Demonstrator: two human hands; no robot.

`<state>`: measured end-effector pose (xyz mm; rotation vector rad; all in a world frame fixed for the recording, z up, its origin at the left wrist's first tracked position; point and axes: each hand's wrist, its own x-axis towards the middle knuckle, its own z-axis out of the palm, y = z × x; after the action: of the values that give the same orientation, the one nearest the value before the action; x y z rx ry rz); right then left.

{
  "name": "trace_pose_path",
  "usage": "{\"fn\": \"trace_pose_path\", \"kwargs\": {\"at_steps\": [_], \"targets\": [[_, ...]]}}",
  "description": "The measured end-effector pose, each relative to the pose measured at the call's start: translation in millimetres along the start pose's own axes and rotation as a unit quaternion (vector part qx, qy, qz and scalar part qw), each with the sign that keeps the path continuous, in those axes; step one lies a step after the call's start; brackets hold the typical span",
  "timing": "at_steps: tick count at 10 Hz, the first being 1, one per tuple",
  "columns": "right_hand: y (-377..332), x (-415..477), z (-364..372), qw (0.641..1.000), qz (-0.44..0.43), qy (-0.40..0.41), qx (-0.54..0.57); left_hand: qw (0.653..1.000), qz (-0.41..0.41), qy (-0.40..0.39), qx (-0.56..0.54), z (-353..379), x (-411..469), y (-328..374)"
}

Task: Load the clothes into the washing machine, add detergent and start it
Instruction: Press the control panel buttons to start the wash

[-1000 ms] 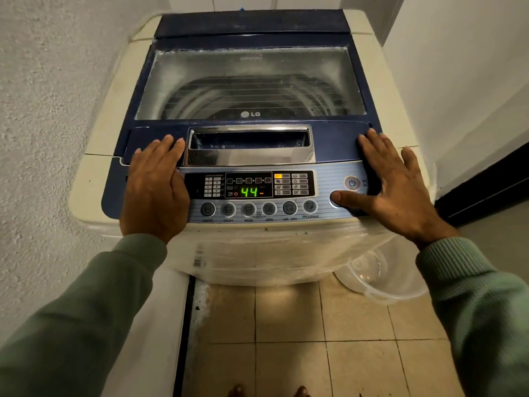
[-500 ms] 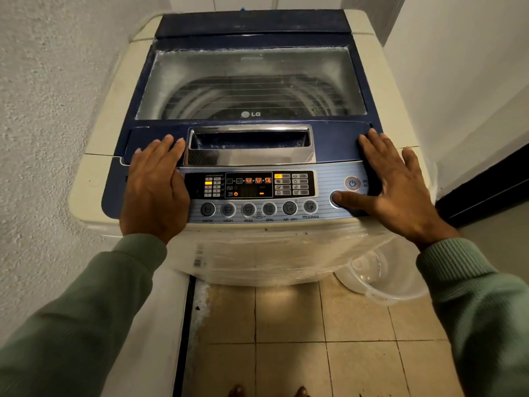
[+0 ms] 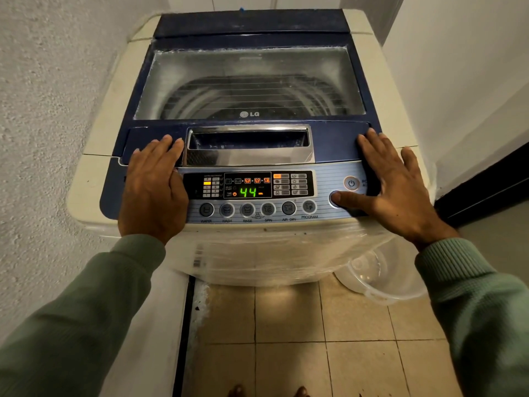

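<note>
A cream top-load washing machine with a blue top stands in front of me. Its glass lid is closed, and the ribbed drum shows dimly through it; no clothes can be made out. The control panel is lit, with "44" in green on the display. My left hand lies flat on the left of the panel, fingers on the lid's edge. My right hand lies flat on the right side, its thumb on a round button below the power button. No detergent is in view.
Rough white walls close in on the left and right. A clear plastic bowl sits on the tiled floor by the machine's lower right. Plastic wrap covers the machine's front. A dark door edge runs along the right.
The green "44", lit a second ago, went dark half a second ago and is lit again now. Both hands have stayed in place.
</note>
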<state>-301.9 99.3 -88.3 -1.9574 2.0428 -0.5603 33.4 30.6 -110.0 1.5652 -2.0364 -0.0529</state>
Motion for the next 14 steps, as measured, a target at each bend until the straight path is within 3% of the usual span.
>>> {"fn": "trace_pose_path", "kwargs": {"at_steps": [5, 14], "targets": [[-6, 4, -6, 0.998, 0.028, -0.041, 0.047, 1.000, 0.000, -0.008, -0.003, -1, 0, 0], [-4, 4, -4, 0.996, 0.039, -0.043, 0.063, 1.000, 0.000, -0.004, 0.000, 0, 1, -2]]}}
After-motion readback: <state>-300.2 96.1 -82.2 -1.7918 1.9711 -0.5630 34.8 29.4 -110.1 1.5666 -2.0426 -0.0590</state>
